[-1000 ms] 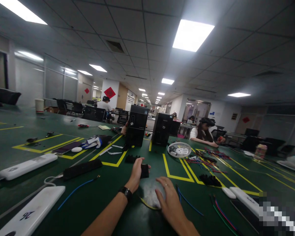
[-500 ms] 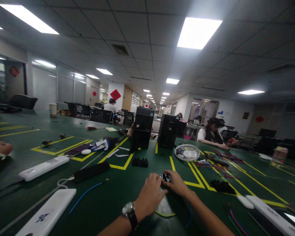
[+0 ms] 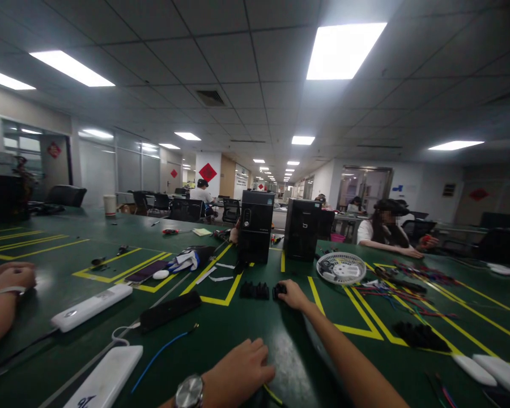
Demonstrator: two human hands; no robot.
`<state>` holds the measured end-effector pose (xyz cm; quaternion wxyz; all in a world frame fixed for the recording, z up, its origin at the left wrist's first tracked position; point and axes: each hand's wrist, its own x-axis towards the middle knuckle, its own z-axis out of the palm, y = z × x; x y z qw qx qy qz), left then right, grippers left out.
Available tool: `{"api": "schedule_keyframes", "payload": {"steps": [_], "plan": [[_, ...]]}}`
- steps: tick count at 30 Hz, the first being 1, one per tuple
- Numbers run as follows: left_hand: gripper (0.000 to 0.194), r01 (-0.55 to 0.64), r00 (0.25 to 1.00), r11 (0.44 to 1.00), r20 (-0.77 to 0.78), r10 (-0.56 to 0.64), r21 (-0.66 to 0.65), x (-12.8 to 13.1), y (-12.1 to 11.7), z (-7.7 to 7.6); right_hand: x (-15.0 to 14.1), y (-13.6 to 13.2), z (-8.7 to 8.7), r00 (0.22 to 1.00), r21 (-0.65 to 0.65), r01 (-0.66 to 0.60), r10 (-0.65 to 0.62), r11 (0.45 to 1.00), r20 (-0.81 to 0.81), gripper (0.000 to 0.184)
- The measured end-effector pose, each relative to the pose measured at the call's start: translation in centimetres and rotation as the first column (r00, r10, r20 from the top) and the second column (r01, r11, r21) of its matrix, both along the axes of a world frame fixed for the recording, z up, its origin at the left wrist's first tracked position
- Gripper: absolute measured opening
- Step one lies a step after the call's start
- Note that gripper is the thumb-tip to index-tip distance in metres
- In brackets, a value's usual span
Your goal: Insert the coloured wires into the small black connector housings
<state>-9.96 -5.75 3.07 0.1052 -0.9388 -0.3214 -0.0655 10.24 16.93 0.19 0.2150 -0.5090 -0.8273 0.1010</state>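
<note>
My right hand (image 3: 294, 295) reaches forward over the green table, its fingers closed on a small black block (image 3: 278, 292) set down at table level. Just left of that block stands a short row of similar black blocks (image 3: 254, 290), with a narrow gap between. Nearer to me, my left hand (image 3: 242, 371) lies low over the table, fingers loosely stretched and holding nothing that I can see. A yellow-green wire (image 3: 273, 395) shows beside its thumb, partly out of view. A wristwatch (image 3: 189, 391) is on the left wrist.
Two black boxes (image 3: 255, 226) stand ahead. A round white basket (image 3: 340, 268) and loose coloured wires (image 3: 397, 293) lie right. White power strips (image 3: 92, 306), a blue wire (image 3: 164, 352) and a black bar (image 3: 170, 311) lie left. Another person's hands (image 3: 12, 280) are at the far left.
Both hands were together over a small black-and-white-looking part. My right hand has moved forward with the black block to the row; my left hand has come away, back toward me.
</note>
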Motion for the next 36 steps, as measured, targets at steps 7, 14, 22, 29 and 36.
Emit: {"api": "schedule_keyframes", "payload": {"steps": [7, 14, 22, 29, 36], "plan": [[0.016, -0.090, 0.996, 0.988, 0.008, 0.091, -0.124, -4.4, -0.7, 0.4, -0.2, -0.2, -0.4, 0.997, 0.021, -0.070, 0.070, 0.997, -0.016, 0.046], [0.023, -0.127, 0.989, 0.970, 0.048, 0.139, -0.206, -7.2, -0.9, 1.0, -0.6, -0.5, -0.7, 0.995, 0.037, -0.087, 0.088, 0.996, -0.040, 0.047], [0.037, -0.205, 0.977, 0.945, -0.001, 0.212, -0.257, -7.9, -1.7, 1.9, -0.7, -0.5, -0.8, 0.993, 0.042, -0.096, 0.099, 0.994, -0.059, 0.046], [0.038, -0.215, 0.973, 0.938, 0.020, 0.229, -0.272, -8.6, -2.1, 1.2, -0.7, -0.8, -0.6, 0.993, 0.041, -0.101, 0.103, 0.994, -0.062, 0.046], [0.034, -0.223, 0.974, 0.946, -0.007, 0.228, -0.233, -8.7, -2.3, 1.8, -0.8, -1.0, -0.6, 0.994, 0.040, -0.096, 0.098, 0.995, -0.057, 0.048]]}}
